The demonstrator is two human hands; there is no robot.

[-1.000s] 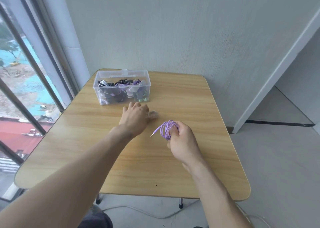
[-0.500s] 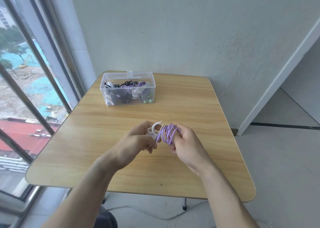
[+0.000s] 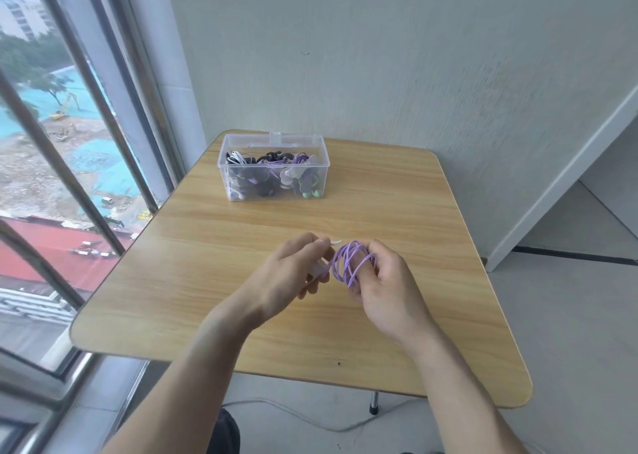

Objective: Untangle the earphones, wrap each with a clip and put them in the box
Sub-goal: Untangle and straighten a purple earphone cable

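Earphones [image 3: 351, 263], the purple ones, sit coiled in loops around the fingers of our right hand [image 3: 386, 289], so that hand is curled and gripping the bundle just above the middle of the worktop [image 3: 193, 281]. Our left hand [image 3: 293, 274] is right up against the coil, fingers bent and pinching a small white clip [image 3: 319, 267]; one pale tip of it pokes out by the fingertips and the clip touches the cord's left side. How far the clip goes around the loops we can't tell, the fingers cover it.

Over at the far edge of the worktop, well apart from both hands, is the clear box [image 3: 274, 167], lid off, already holding a jumble of black, white, purple and green earphone bundles. A window [image 3: 69, 177] runs along our left.
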